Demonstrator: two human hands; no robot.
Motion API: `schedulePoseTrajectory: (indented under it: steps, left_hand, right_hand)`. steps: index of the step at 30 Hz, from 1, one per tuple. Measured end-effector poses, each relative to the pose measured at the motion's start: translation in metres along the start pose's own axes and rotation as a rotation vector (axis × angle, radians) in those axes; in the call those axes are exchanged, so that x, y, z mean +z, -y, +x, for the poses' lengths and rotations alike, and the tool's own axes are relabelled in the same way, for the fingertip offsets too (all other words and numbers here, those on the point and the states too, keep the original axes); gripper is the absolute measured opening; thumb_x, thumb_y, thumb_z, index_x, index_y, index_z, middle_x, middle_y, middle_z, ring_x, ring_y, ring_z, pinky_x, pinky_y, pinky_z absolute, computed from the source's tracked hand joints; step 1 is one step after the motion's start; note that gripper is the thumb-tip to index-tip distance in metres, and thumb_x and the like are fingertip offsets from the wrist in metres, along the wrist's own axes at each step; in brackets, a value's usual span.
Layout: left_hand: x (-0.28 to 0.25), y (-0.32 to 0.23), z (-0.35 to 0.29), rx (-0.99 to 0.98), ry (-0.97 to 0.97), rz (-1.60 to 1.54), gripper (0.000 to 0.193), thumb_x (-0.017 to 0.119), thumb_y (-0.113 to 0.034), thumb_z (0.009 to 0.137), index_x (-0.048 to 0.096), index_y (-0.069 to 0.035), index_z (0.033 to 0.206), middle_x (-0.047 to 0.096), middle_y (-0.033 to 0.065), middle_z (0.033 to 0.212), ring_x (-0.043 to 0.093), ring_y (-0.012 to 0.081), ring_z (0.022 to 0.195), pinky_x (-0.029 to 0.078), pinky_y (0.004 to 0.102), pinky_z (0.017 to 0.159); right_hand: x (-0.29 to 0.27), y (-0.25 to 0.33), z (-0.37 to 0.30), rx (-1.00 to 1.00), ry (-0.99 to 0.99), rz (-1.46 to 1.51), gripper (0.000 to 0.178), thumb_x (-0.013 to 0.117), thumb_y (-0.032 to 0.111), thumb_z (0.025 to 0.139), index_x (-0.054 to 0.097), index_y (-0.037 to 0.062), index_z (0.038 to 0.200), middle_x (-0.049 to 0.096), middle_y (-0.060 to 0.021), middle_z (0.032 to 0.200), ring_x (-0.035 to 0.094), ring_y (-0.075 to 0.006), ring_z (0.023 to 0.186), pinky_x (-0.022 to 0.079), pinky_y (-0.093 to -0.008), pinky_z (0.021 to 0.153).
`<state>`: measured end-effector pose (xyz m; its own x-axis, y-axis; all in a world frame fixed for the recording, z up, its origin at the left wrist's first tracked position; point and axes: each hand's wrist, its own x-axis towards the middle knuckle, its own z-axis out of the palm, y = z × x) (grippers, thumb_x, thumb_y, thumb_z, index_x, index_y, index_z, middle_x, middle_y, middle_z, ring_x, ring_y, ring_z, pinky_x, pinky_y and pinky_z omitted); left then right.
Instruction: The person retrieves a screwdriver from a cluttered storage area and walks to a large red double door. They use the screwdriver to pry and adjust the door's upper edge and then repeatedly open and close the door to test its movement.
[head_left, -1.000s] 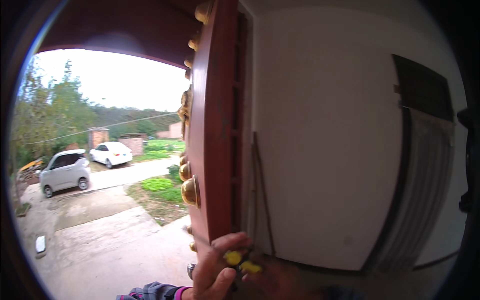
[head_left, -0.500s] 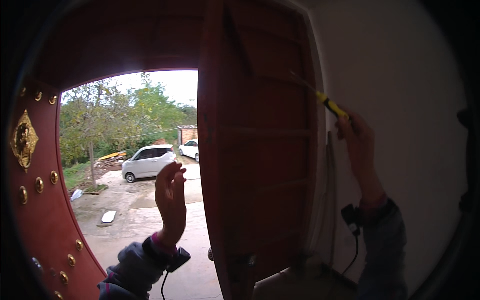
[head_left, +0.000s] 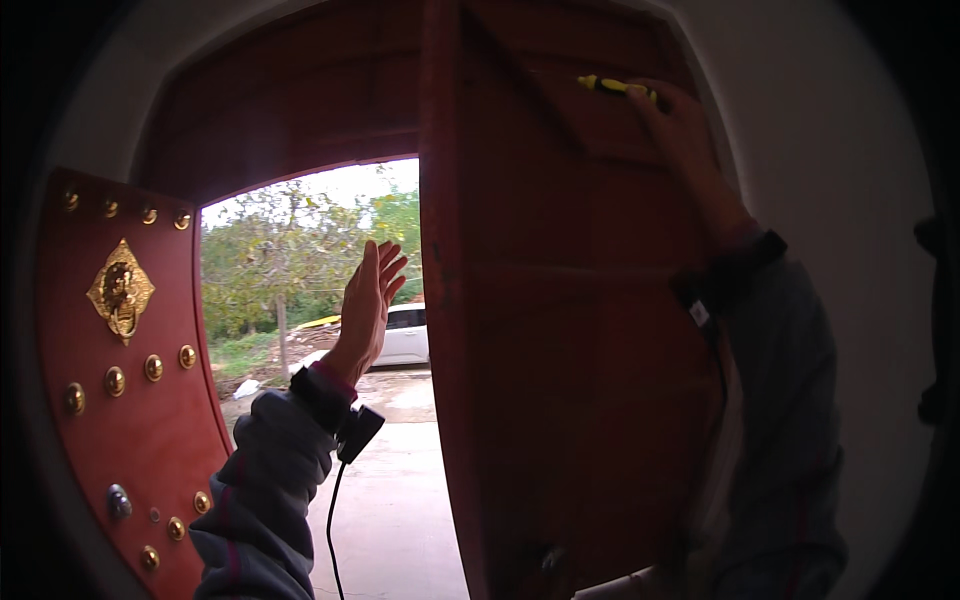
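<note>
My right hand (head_left: 672, 118) is raised high on the right, its fingers closed round the yellow and black handle of a screwdriver (head_left: 608, 87). The tool points left, in front of the upper part of a dark red door leaf (head_left: 590, 350); its thin shaft is hard to make out. Whether the tip touches the leaf I cannot tell. My left hand (head_left: 368, 305) is lifted in the doorway, open, fingers stretched upward and nothing in it. It is near the upright edge of that leaf, seemingly apart from it.
The other red door leaf (head_left: 150, 440) stands at the left with gold studs and a gold knocker (head_left: 121, 291). Through the doorway are a white car (head_left: 404, 338), trees and paving (head_left: 400, 480). A pale wall (head_left: 830, 170) rises at the right. Black cables hang from both wrists.
Both hands have risen. The screwdriver has moved up and left and turned nearly level. My left hand has straightened its fingers, and the view has shifted, showing more of the left leaf.
</note>
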<state>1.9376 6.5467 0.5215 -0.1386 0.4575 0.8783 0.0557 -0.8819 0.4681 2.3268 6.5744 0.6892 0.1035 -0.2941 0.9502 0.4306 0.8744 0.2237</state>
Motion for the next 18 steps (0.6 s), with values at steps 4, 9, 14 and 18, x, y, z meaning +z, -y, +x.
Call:
schedulePoseTrajectory:
  steps: [4, 9, 14, 18]
  left_hand:
    - [0.015, -0.01, 0.017, -0.011, 0.024, -0.129, 0.083, 0.034, -0.063, 0.096, 0.026, 0.004, 0.145, 0.031, 0.017, 0.15, 0.032, 0.024, 0.139, 0.022, 0.0367, 0.116]
    - [0.036, -0.025, 0.005, -0.071, 0.077, -0.179, 0.085, 0.028, -0.068, 0.094, 0.026, -0.002, 0.148, 0.033, 0.0098, 0.15, 0.033, 0.0218, 0.138, 0.028, 0.0388, 0.113]
    - [0.056, -0.04, -0.024, 0.041, 0.197, -0.072, 0.08, 0.026, -0.065, 0.096, 0.021, -0.006, 0.15, 0.034, 0.0088, 0.149, 0.037, 0.0223, 0.135, 0.033, 0.0392, 0.111]
    - [0.064, -0.05, -0.033, 0.101, 0.278, -0.019, 0.072, 0.054, -0.034, 0.095, 0.018, -0.005, 0.15, 0.035, 0.0105, 0.148, 0.037, 0.0217, 0.134, 0.034, 0.0376, 0.109]
  right_hand:
    - [0.024, -0.038, 0.019, 0.086, 0.012, 0.165, 0.03, 0.067, 0.029, 0.09, 0.069, 0.0061, 0.109, 0.066, -0.0013, 0.089, 0.057, -0.006, 0.079, 0.048, -0.0228, 0.069]
    - [0.073, -0.061, 0.043, -0.092, -0.108, 0.157, 0.028, 0.066, 0.027, 0.09, 0.069, 0.0064, 0.108, 0.066, -0.0015, 0.088, 0.058, -0.0069, 0.078, 0.047, -0.023, 0.069]
    - [0.097, -0.066, 0.054, -0.171, -0.144, 0.168, 0.026, 0.064, 0.026, 0.091, 0.068, 0.0057, 0.108, 0.064, -0.0036, 0.082, 0.057, -0.011, 0.073, 0.047, -0.0264, 0.067]
    - [0.105, -0.056, 0.064, -0.215, -0.125, 0.194, 0.024, 0.063, 0.024, 0.091, 0.068, 0.0069, 0.107, 0.062, -0.0042, 0.076, 0.055, -0.014, 0.068, 0.045, -0.0303, 0.064]
